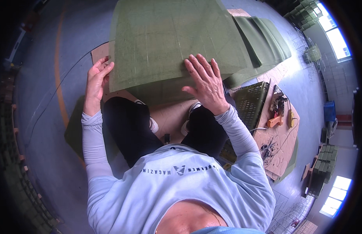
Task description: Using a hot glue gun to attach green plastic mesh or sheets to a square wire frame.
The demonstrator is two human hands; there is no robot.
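A large, see-through green mesh sheet (161,46) spreads out in front of me above my knees. At its left edge is my left hand (96,84), thumb and fingers closed on the rim; part of the fingers is hidden. My right hand (207,84) lies open with its fingers stretched over the near right part of the sheet, palm down. Whether the palm presses on the mesh or hovers just over it, I cannot tell. Beyond the right edge, more green sheeting (263,39) lies folded in a layered pile.
To my right stand a dark green plastic crate (249,101) and a cardboard-topped surface (272,146) with an orange-handled tool (275,120), a yellow object (291,118) and cables. Cardboard (169,117) lies under my feet. Stacked green bundles (325,163) stand at the far right.
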